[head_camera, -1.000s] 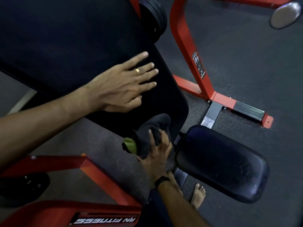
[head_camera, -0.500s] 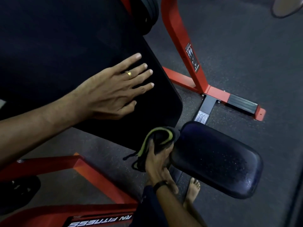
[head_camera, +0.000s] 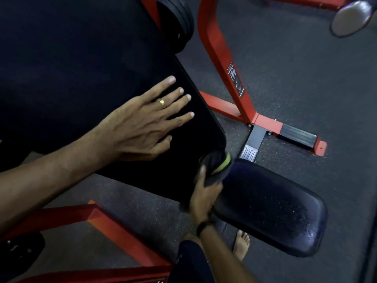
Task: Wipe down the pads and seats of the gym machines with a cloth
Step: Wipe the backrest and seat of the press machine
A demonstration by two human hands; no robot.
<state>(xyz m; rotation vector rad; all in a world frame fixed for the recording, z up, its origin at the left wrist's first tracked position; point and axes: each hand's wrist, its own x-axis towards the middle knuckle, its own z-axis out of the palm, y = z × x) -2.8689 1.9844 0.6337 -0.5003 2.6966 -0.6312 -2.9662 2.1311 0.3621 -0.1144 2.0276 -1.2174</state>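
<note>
At far left, low in the view, a dark weight plate point(head_camera: 19, 255) is seen on the floor point(head_camera: 295, 82), beside a red frame point(head_camera: 114, 231) whose bars run along the bottom edge. White lettering at the bottom edge of that frame is cut off and cannot be read. Above, a large black pad point(head_camera: 81, 58) fills the upper left. The left hand point(head_camera: 142, 123) is laid flat on this pad, its fingers straight and slightly spread, with a gold ring point(head_camera: 161, 102) worn on one finger. At the pad's lower right corner, a dark cloth point(head_camera: 216, 166) with a yellow-green edge is gripped by the right hand point(head_camera: 204, 197), whose fingers are curled round it; the cloth is pressed against that corner and touches the near end of the seat point(head_camera: 271, 207). A dark band point(head_camera: 202, 228) is worn on the right wrist. The hand and cloth are blurred. Behind the pad, stacked black plates point(head_camera: 179, 23) are seen. To the right, a red upright point(head_camera: 222, 58) carries a small black label point(head_camera: 235, 79) with print too small to be read. A bare foot point(head_camera: 241, 247) is seen below the seat. At top right, a rounded grey shape point(head_camera: 350, 17) is partly shown.
</note>
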